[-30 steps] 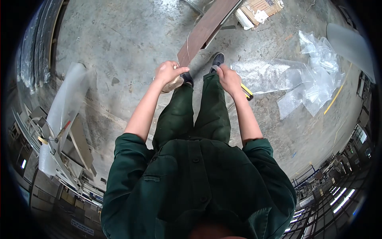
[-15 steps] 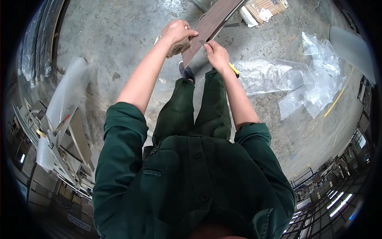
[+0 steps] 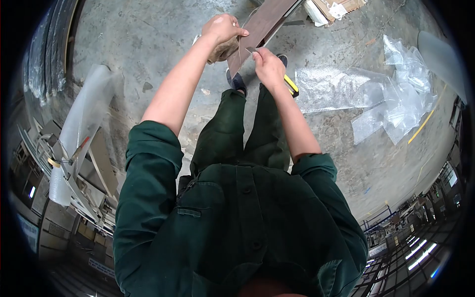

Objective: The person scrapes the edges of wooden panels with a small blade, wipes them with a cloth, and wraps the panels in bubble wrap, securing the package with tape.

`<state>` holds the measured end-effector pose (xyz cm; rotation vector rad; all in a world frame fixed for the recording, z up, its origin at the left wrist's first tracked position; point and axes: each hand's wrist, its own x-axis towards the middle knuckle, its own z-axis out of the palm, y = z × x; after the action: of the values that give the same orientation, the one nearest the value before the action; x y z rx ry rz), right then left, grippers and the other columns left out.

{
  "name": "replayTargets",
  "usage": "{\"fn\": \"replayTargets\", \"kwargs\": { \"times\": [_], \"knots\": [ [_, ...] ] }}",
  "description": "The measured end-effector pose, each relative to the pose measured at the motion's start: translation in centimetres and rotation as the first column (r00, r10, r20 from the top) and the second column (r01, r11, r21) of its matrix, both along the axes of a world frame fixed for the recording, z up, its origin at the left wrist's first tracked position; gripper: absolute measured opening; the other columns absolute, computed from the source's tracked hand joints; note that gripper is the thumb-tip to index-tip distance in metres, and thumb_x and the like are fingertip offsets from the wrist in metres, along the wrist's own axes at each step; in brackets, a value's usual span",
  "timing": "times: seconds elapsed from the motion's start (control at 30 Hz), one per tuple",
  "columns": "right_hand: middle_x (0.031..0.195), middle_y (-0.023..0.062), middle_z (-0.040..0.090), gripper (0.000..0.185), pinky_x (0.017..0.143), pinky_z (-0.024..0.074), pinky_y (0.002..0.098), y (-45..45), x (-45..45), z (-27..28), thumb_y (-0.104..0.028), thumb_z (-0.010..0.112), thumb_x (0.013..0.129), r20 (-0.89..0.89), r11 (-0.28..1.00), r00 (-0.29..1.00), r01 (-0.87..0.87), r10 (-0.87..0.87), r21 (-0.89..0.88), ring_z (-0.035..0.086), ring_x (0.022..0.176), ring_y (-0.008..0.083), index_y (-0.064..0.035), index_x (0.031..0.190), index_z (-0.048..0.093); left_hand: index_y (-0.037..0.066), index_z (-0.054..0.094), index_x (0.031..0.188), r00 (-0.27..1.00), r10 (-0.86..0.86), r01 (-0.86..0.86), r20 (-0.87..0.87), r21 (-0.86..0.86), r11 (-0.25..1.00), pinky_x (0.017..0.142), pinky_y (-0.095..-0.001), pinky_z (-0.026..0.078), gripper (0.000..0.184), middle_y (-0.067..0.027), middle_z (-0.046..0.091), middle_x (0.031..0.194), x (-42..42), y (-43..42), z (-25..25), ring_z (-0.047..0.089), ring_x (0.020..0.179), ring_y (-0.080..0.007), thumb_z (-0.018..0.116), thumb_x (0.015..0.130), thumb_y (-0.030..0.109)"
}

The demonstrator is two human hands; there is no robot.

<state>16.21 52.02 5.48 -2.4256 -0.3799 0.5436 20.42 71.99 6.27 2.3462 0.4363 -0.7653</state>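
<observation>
2 bare hands at the tapered end of a wood-grained plank, with a thin cord and a yellow knife.
The brown plank [image 3: 267, 22], long, flat and smooth-faced, slants down to a pointed end between the hands. A pale, thin cord [image 3: 239, 48] lies along it. The left hand [image 3: 222, 28] has its fingers curled and its thumb at the plank's edge; whether it pinches the cord I cannot tell. Below it sits a rough, brown, rounded lump [image 3: 223, 51]. The right hand [image 3: 269, 68] is clamped on the yellow-and-black knife [image 3: 293, 89], the grey blade near the cord. Beside, clear, dimpled bubble wrap [image 3: 341, 89] spreads over scuffed grey concrete [image 3: 163, 44].
</observation>
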Motion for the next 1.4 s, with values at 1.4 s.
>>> {"fn": "replayTargets", "kwargs": {
  "times": [1.4],
  "knots": [
    [0.084,0.0069,0.061,0.033,0.067,0.0527,0.0382,-19.7,-4.1,2.3,-0.033,0.046,0.094,-0.932,0.187,0.202,0.946,0.299,0.265,0.062,0.074,0.0233,-0.0086,0.115,0.051,-0.008,0.056,0.099,0.554,0.787,-0.798,-0.273,0.098,0.595,0.06,-0.0339,0.049,0.043,-0.0188,0.064,0.092,-30.1,14.2,4.1,0.061,0.075,-0.024,0.078,0.066,0.011]
  ]
}}
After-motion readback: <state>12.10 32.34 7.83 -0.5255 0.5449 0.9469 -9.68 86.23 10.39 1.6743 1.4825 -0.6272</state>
